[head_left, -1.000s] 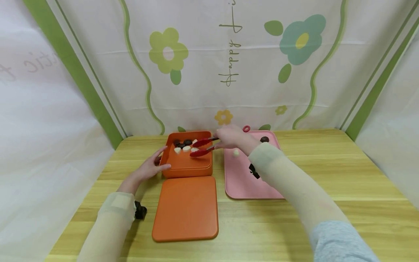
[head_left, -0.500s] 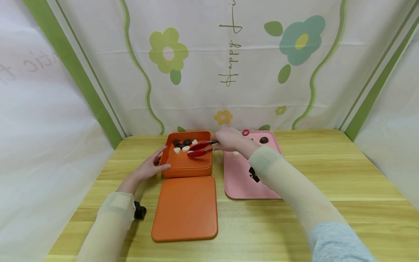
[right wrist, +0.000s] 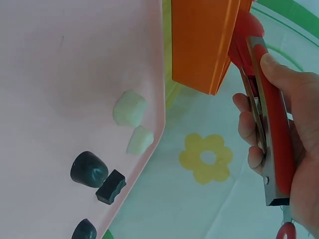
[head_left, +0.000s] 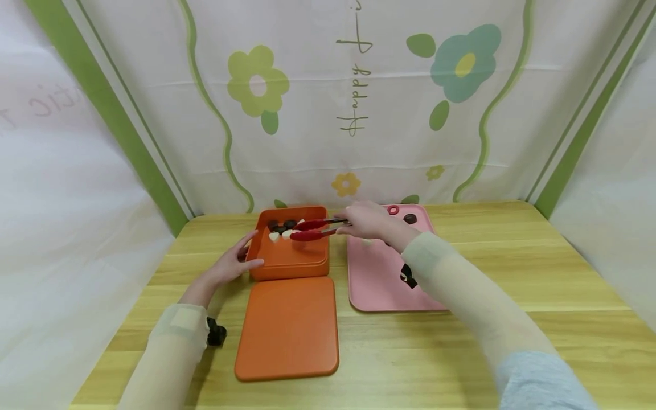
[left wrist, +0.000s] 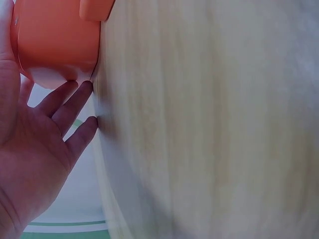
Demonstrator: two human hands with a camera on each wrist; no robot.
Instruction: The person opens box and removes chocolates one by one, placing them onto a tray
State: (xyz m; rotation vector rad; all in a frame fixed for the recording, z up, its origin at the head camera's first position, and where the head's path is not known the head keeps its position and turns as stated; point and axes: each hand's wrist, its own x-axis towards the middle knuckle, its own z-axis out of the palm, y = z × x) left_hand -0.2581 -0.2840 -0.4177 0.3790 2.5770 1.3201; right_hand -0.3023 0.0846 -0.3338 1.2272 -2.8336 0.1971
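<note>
My right hand (head_left: 366,221) grips metal tongs with red tips (head_left: 307,234), held over an orange box (head_left: 289,273). The tips overlap the white pieces inside the box in the head view, and the right wrist view shows the tips at the box's rim. Dark brown pieces (head_left: 281,229) and white pieces (head_left: 274,237), chocolate-like, lie in the back half of the box. My left hand (head_left: 230,266) rests spread against the box's left side, thumb at the front corner. Its fingers reach along the box wall in the left wrist view. What the tips hold, if anything, I cannot tell.
An orange lid (head_left: 287,330) lies flat in front of the box. To the right is a pink tray (head_left: 379,293), with a dark piece (head_left: 410,218) near its back; the right wrist view shows white pieces (right wrist: 130,107) and more dark pieces (right wrist: 88,169). A patterned cloth (head_left: 307,142) hangs behind.
The tongs' tips have risen slightly over the box, and their red end ring has shifted right. My right hand has moved a little right. The left hand stays at the box.
</note>
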